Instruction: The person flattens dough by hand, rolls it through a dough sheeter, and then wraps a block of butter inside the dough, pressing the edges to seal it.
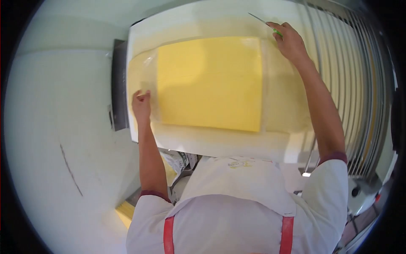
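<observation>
Head view: yellow slab (210, 91) flat, rectangular; right grip (291, 43) clasps green-handled knife (259, 18); left grip (142, 106) unclear.

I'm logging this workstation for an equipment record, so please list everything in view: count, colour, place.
Table: one, white, centre
Rectangular slab: one, yellow, mid-table
Film: count unclear, translucent, showing left and right of the slab
Knife: one, green handle, upper right
Bars: several, silver-grey, right side
Panel: one, dark grey, table's left edge
Printed bag: one, silvery, below the table's near edge
Unclear item: one, yellow, lower left
Knob: one, red, lower right
Apron: one, white, red straps, bottom centre
Sleeves: two, white, maroon cuffs, bottom
Left grip: one, bare, film's left end; pinching unclear
Right grip: one, bare, upper right, closed around the knife
</observation>
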